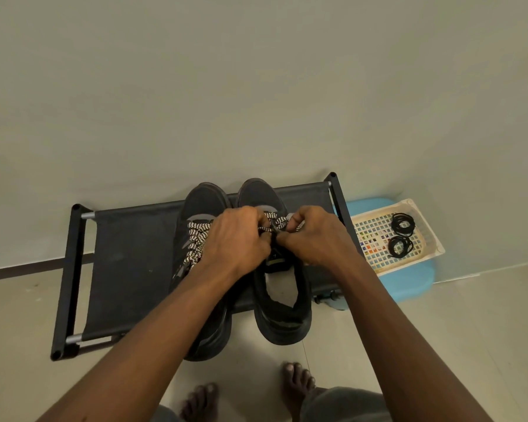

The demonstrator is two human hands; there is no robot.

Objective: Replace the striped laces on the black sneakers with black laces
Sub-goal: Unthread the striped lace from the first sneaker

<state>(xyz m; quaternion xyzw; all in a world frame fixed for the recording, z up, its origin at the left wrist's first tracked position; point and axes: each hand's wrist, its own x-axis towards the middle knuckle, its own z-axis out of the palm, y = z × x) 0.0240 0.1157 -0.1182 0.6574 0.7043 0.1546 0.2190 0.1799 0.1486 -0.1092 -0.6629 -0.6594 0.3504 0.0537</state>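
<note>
Two black sneakers stand side by side on a low black fabric rack (128, 263), toes toward the wall. The left sneaker (201, 202) shows its black-and-white striped lace (197, 236) threaded across the eyelets. Over the right sneaker (282, 312), my left hand (238, 239) and my right hand (314, 236) meet, both pinching its striped lace (279, 222) near the tongue. Two coils of black laces (401, 236) lie in a white basket to the right.
The white perforated basket (424, 236) rests on a blue plastic stool (415, 284) in the corner by the wall. The rack's metal frame (73, 269) sticks out at the left. My bare feet (296, 382) stand on the tiled floor in front of the rack.
</note>
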